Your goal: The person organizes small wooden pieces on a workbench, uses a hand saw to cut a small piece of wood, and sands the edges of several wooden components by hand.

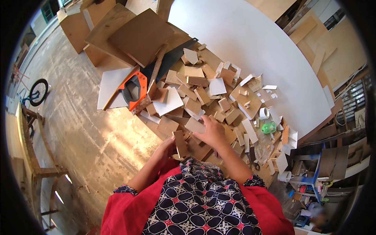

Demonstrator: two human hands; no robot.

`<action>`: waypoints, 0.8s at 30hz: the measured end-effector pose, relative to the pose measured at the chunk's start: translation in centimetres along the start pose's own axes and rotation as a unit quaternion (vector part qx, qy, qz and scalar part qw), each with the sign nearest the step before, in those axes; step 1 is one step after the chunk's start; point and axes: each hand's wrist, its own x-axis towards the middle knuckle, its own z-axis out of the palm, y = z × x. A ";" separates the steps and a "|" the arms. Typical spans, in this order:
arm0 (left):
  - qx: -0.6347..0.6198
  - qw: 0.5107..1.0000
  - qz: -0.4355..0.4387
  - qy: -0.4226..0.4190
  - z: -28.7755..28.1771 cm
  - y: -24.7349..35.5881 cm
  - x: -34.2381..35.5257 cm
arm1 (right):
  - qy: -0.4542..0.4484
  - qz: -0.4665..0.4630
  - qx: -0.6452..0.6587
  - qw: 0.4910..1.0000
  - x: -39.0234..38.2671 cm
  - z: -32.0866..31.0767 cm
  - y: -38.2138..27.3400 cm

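My left hand (165, 149) is closed on a narrow brown wood block (180, 144), held upright at the near edge of the heap. Just right of it, my right hand (214, 135) has its thumb and fingers closed around a pale flat wood block (195, 125). Some fingertips of both hands are hidden. Around and beyond them spreads a heap of wood offcuts (194, 81), brown and white, piled loosely on a board. A white square piece (168, 102) lies left of the heap's middle.
An orange-handled handsaw (135, 92) lies left of the heap. Behind it large brown panels (141, 38) are stacked. A big white sheet (243, 35) extends at the far right. A green round object (268, 127) and a tape roll (264, 113) sit on the right.
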 end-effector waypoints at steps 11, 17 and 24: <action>0.007 0.995 0.085 -0.049 1.4 0.6 -0.8 | -0.239 0.135 0.473 0.838 -2.4 -3.7 -0.6; 0.052 0.987 0.146 -0.053 2.5 0.6 -0.8 | -0.122 -0.020 0.228 0.966 -3.7 -5.1 -4.5; 0.020 0.990 0.120 -0.073 2.7 1.0 -1.5 | -0.115 -0.044 0.213 0.969 -3.9 -6.5 -5.7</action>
